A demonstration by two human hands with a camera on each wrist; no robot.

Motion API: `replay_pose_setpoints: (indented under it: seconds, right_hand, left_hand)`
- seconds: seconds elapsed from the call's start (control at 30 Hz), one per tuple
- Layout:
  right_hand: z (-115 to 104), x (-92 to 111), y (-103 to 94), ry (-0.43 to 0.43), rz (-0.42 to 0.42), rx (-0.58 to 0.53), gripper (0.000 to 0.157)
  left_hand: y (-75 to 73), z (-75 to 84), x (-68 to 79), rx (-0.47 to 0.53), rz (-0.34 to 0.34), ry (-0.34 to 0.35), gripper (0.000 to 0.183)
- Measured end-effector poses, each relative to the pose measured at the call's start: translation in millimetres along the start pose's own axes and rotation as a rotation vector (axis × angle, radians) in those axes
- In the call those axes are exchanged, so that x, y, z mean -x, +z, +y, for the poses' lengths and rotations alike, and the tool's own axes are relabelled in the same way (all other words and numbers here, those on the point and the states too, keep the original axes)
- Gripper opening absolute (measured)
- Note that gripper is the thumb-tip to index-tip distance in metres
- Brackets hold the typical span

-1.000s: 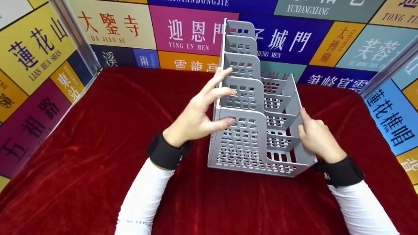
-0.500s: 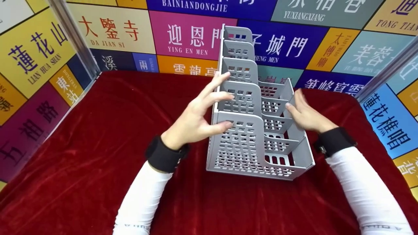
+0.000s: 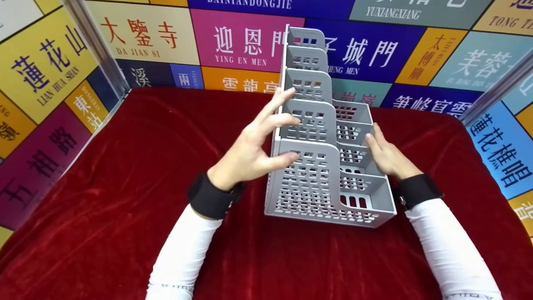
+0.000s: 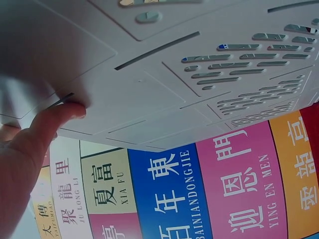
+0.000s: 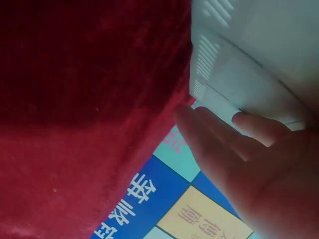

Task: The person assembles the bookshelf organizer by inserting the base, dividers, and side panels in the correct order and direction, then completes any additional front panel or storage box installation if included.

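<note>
A grey plastic file organizer (image 3: 308,179) with stepped, perforated dividers stands right of centre in the head view. My left hand (image 3: 250,146) holds its tall left panel (image 4: 139,99) by the edge, thumb and two fingers reaching over to the divider side. In the left wrist view, one bent finger touches the panel's outer face. At the low right side, my right hand (image 3: 389,156) rests along the low panel (image 3: 381,193), its fingers fairly straight on the outside and the thumb at the top edge. The right wrist view shows these fingers (image 5: 214,134) beside the panel.
Dark red velvet cloth (image 3: 137,166) covers the table under the organizer. Printed panels with large characters (image 3: 245,41) form walls behind and at both sides, with metal posts (image 3: 98,46) at the corners.
The low right panel leaned outward before and now stands upright against the dividers. My right hand has moved from its near end to the middle and inward. The left hand keeps its place.
</note>
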State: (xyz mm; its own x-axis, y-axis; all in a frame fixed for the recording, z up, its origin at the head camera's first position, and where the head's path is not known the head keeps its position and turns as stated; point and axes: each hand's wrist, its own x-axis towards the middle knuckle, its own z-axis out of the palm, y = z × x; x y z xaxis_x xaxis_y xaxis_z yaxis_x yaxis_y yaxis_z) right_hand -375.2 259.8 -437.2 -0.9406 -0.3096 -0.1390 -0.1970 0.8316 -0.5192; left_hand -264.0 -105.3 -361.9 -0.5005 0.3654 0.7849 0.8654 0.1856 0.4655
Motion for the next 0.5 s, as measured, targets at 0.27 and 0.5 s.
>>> replay_pose_setpoints:
  seconds: [0.27, 0.5]
  right_hand:
    - [-5.2, 11.7, 2.6, -0.002, 0.105, -0.042, 0.078]
    - [-18.3, 39.6, 5.0, -0.006, -0.043, -0.06, 0.088]
  left_hand:
    - [-2.6, 0.2, 1.2, -0.023, -0.008, -0.014, 0.05]
    - [1.4, -0.2, 1.9, -0.009, 0.004, -0.004, 0.052]
